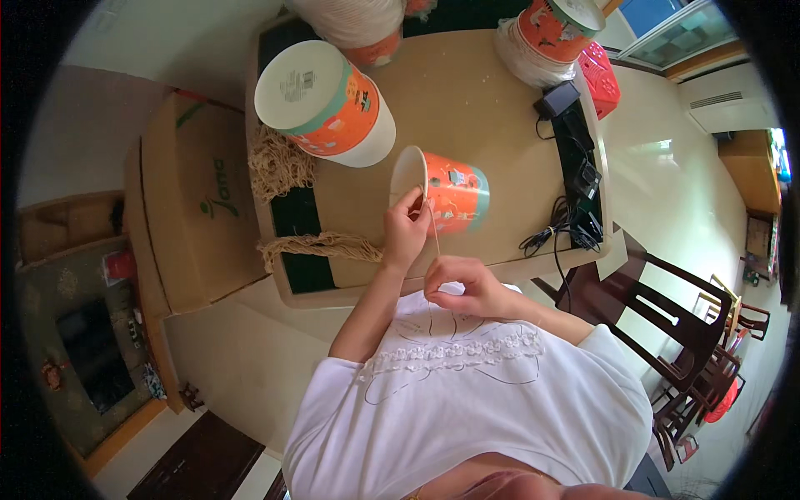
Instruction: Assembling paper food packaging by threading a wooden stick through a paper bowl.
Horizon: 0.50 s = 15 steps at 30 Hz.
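An orange, green and white paper bucket (pixel 457 190) lies tilted on the table, its mouth facing left. My left hand (pixel 405 229) is closed on its rim, fingers at the near side of the mouth. A thin beige string (pixel 437 233) runs from the rim down to my right hand (pixel 464 285). That hand is curled in front of my chest, with thumb and forefinger pinched on the string. A bundle of beige strings (pixel 333 246) lies on the table just left of my left wrist.
Stacked paper buckets (pixel 333 108) stand upside down at the left, next to a heap of beige string (pixel 279 162). More wrapped buckets (pixel 557 33) stand at the far right. Black cables and adapters (pixel 583 179) lie along the table's right edge. A cardboard box (pixel 200 200) stands left of the table.
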Available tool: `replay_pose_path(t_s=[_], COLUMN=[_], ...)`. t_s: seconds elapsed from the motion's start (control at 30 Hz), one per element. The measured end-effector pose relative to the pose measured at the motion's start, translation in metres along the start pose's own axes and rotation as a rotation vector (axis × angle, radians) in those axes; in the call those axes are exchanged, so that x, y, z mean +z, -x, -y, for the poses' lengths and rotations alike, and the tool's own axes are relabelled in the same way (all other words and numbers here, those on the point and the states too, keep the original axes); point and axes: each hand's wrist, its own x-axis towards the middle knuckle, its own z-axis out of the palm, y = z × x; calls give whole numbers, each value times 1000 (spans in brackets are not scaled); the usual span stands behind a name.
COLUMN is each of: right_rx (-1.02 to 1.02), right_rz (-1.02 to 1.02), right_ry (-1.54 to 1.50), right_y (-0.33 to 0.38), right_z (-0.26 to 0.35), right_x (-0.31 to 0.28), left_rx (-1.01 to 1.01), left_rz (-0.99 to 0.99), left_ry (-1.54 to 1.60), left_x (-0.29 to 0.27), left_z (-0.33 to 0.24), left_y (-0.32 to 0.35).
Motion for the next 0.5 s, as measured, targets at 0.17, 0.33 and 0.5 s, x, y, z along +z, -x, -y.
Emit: replay_pose_path(t_s=[0.17, 0.33, 0.5], right_rx=[71, 17, 29], right_rz=[-390, -618, -574], right_ry=[99, 585, 549], right_y=[-7, -22, -19], right_z=[-25, -44, -53], right_x=[-12, -38, -37], left_rx=[-106, -152, -108], left_rz=[45, 8, -7], left_ry=[184, 260, 282], left_x=[1, 6, 9], left_z=[-13, 6, 23], left_y=[7, 15, 13])
